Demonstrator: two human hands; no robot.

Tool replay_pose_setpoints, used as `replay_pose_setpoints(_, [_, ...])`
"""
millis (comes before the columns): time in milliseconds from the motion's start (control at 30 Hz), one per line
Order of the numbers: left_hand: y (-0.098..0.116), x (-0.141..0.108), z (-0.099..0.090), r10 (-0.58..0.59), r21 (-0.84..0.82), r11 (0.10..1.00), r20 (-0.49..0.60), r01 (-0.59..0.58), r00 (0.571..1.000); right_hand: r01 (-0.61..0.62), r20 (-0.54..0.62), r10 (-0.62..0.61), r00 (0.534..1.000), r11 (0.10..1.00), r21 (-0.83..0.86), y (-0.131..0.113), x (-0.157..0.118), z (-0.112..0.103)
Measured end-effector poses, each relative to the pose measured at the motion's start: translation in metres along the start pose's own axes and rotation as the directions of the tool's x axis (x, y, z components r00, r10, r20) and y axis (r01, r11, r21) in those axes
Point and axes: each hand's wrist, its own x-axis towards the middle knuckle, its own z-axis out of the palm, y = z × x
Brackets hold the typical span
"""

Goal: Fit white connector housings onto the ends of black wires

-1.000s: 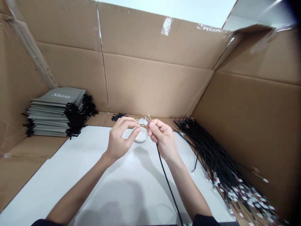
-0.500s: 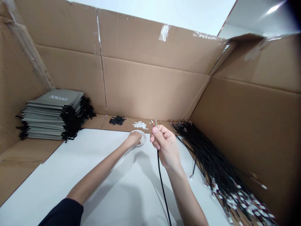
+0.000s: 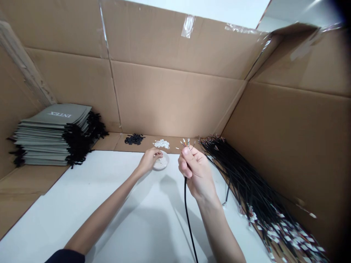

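My right hand (image 3: 196, 168) is closed round the end of a black cable (image 3: 188, 215), between thumb and fingers. Thin coloured wires with small metal tips (image 3: 186, 143) fan out above the thumb, and the cable hangs down toward the near edge of view. My left hand (image 3: 149, 160) hovers at the left rim of a small round dish (image 3: 165, 164) with whitish contents. Its fingertips are pinched together over the dish; whatever is between them is too small to make out.
Behind the dish lie a pile of small white pieces (image 3: 161, 143) and a pile of short black pieces (image 3: 134, 139). Many black cables (image 3: 246, 179) line the right side. Grey pouches (image 3: 45, 140) are stacked at left. Cardboard walls (image 3: 175, 98) enclose the white table (image 3: 126, 233).
My left hand has lifted out of the dish and drawn to its left rim. The camera view has shifted slightly; my right hand keeps hold of the cable.
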Motion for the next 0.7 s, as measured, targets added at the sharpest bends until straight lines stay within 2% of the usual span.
replay_pose_setpoints(100, [0.013,-0.002,-0.012,-0.043,-0.185,0.982,-0.011,0.04,0.999,0.013,-0.038,-0.014,0.999,0.999,-0.033,0.0,-0.001,-0.002])
replay_pose_setpoints(167, [0.03,-0.008,-0.021,-0.058,-0.306,0.951,-0.035,0.044,0.998,0.02,-0.056,-0.023,0.998,0.999,-0.046,0.002,-0.001,-0.002])
replay_pose_setpoints(367, [0.092,-0.044,-0.047,-0.034,-0.537,0.843,-0.095,-0.022,0.995,0.026,-0.083,-0.033,0.996,0.996,-0.08,0.008,-0.004,0.001])
replay_pose_setpoints(433, [0.104,-0.053,-0.051,0.011,-0.646,0.76,-0.104,-0.076,0.994,0.028,-0.074,-0.034,0.997,0.996,-0.088,0.01,-0.006,0.003])
replay_pose_setpoints(567, [0.113,-0.058,-0.052,0.118,-0.766,0.623,-0.11,-0.16,0.987,-0.004,-0.038,0.001,0.999,0.996,-0.094,0.012,-0.01,0.009])
replay_pose_setpoints(700, [0.113,-0.058,-0.051,0.118,-0.784,0.605,-0.088,-0.142,0.989,-0.043,-0.01,0.043,0.999,0.994,-0.097,0.013,-0.01,0.012])
